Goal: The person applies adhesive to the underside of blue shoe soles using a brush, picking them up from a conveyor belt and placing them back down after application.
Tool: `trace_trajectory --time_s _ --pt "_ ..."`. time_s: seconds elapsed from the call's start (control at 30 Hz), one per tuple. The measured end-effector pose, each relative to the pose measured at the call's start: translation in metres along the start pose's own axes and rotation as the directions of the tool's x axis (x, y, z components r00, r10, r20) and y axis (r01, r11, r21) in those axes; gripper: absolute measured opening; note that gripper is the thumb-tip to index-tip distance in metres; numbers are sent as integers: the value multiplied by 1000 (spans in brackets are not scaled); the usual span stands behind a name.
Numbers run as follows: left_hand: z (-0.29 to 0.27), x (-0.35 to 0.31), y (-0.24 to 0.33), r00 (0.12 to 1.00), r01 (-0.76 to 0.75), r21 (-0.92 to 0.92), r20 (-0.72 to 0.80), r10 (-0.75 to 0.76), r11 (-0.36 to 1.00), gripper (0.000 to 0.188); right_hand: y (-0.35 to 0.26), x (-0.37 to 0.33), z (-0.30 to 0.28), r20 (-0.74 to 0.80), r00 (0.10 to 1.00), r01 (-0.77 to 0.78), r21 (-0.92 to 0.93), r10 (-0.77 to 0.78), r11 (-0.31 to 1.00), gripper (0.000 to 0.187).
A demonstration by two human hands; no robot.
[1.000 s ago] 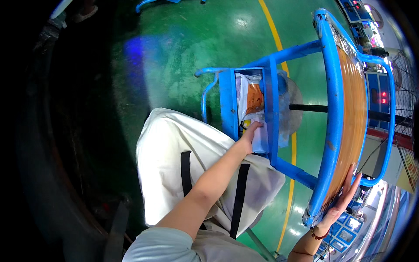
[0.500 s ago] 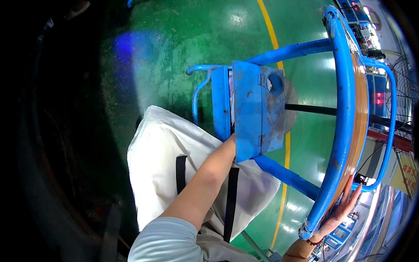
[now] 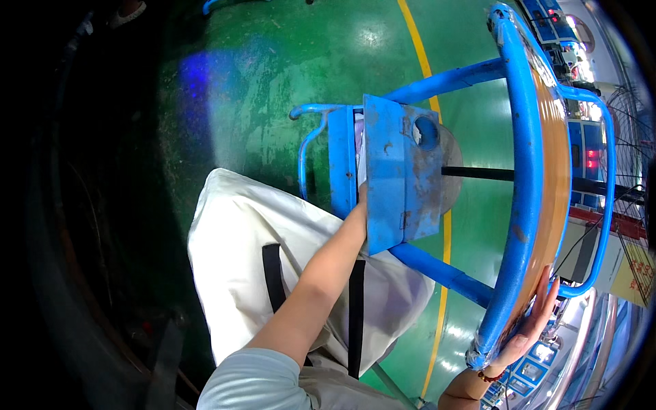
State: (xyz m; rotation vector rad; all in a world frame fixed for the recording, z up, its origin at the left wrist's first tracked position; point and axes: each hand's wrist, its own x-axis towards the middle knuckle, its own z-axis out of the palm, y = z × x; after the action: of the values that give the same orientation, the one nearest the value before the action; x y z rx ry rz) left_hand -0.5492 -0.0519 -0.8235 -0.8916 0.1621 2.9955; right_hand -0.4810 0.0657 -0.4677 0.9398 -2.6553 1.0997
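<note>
A blue metal box with a hinged plate lid stands in the middle of the view, its paint scuffed. My left hand reaches into the gap under the lid, where something whitish shows. The lid and box wall hide its fingers, so I cannot see what they touch. At the lower right, my right hand lies with fingers stretched along a brown panel framed by thick blue tubing. A beaded bracelet circles that wrist.
Below the box spreads a white cloth bag with black straps. Blue bars join the box to the tube frame. A yellow line crosses the green floor. Machines with red lights stand at the far right.
My left hand has moved slightly farther up along the gap, and more of its wrist shows. The tube frame sits a little further left in view. My right hand stays on the panel.
</note>
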Motion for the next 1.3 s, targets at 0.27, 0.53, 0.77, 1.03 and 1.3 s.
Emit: trace_trajectory --time_s 0.27,0.53,0.77,1.03,1.3 --pt "-19 -56 23 829 -402 468 -180 530 787 62 -2 1 13 -126 991 -43 -22 40 999 102" --pt "-1 -114 11 656 -197 916 -142 741 350 56 7 -3 1 -21 1000 16 73 -14 997 91" --pt "74 -271 -11 793 289 894 -23 609 -342 53 1 14 -35 396 900 290 -237 -180 927 66" --pt "147 -486 39 769 555 569 -629 114 -607 48 -42 7 -57 645 760 151 -285 73 947 74" --pt "150 -607 68 680 731 671 -703 207 -124 31 -36 -51 -45 933 -188 86 -297 308 951 54"
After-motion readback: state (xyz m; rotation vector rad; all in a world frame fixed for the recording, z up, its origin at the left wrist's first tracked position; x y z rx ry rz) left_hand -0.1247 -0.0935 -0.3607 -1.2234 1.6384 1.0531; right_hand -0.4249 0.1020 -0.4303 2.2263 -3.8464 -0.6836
